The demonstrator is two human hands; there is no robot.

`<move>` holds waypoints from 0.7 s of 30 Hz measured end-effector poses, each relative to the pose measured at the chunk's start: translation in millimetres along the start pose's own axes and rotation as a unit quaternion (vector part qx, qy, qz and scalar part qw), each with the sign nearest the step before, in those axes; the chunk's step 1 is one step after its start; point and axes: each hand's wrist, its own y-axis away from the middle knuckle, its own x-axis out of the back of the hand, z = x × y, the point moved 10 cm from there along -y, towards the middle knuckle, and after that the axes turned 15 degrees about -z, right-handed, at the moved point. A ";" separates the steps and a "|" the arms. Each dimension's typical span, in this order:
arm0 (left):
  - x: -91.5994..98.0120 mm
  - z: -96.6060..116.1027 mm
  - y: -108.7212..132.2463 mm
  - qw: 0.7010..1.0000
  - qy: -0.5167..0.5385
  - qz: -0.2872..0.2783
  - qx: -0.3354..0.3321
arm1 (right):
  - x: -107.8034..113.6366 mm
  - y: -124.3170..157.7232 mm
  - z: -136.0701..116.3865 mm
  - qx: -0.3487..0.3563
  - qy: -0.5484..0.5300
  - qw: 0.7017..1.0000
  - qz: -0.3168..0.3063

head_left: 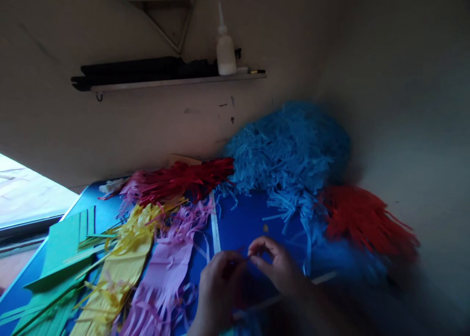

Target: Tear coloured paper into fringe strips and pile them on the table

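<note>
My left hand (221,284) and my right hand (279,267) meet over the blue tabletop (244,218), fingertips close together. Both are closed in a pinch around something thin and dark, too small and dim to name. A faint reddish patch shows below them, blurred. Just left of my left hand lies a pink fringed paper strip (167,267). Beside it is a yellow fringed paper strip (127,262). Behind my right hand rises a big heap of blue shredded paper (290,145).
Red fringed paper (367,221) lies at the right, dark red fringe (187,179) along the wall. Green paper sheets (69,238) cover the table's left end. Above, a wall shelf (176,84) carries a white glue bottle (226,54) and a long black object (135,70).
</note>
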 end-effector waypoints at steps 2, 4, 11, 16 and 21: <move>-3.6 6.3 -0.5 1.000 0.008 -0.012 -0.020 | 2.4 2.2 -4.6 0.010 0.022 1.000 0.004; -5.9 10.2 -0.2 0.999 0.021 -0.015 -0.033 | 4.3 4.6 -8.3 0.017 0.034 0.999 0.011; -13.4 3.6 2.0 1.000 -0.003 -0.022 -0.022 | 0.8 6.0 -12.1 0.007 0.040 0.999 -0.009; -7.7 6.4 0.7 0.999 -0.005 -0.024 -0.042 | 2.0 2.8 -7.6 -0.009 -0.044 0.998 -0.033; -11.1 30.5 -3.3 0.992 -0.004 -0.077 -0.104 | 6.1 6.0 -4.8 -0.036 -0.056 0.997 -0.033</move>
